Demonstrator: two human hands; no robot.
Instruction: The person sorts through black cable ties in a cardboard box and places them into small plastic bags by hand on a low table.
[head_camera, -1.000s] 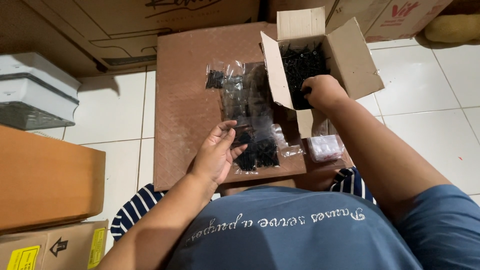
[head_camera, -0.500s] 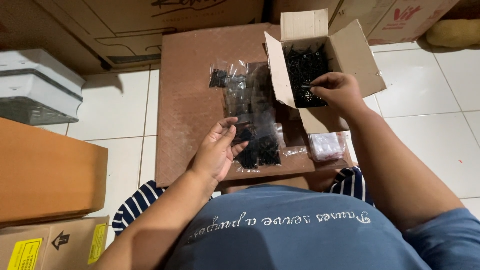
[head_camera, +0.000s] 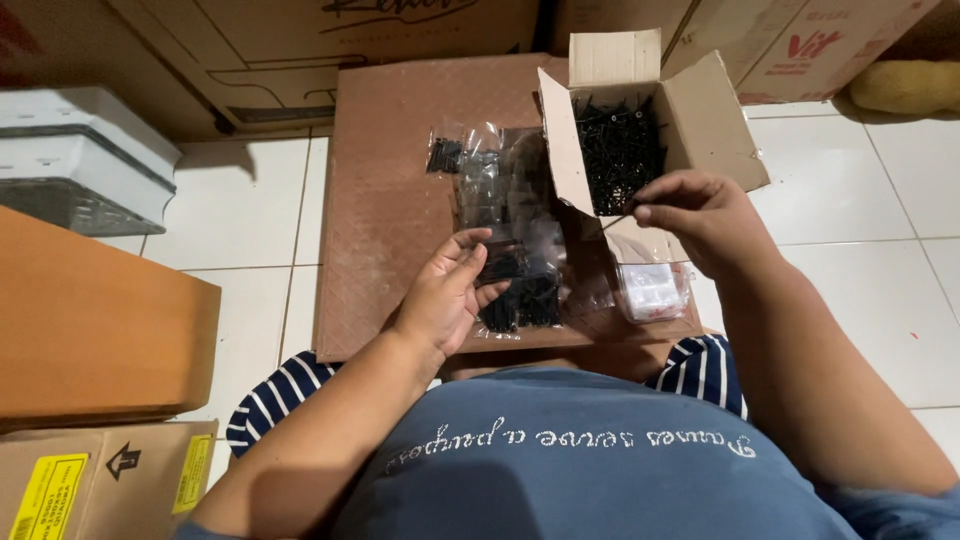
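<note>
Our right hand lifts out of the screw box.
It now pinches a few black screws just at the open cardboard box's front edge; our left hand, fingers loosely spread, rests on the bagged screws mid-board.

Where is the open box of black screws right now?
The open cardboard box of black screws sits at the brown board's far right corner, just beyond the right hand.
</note>
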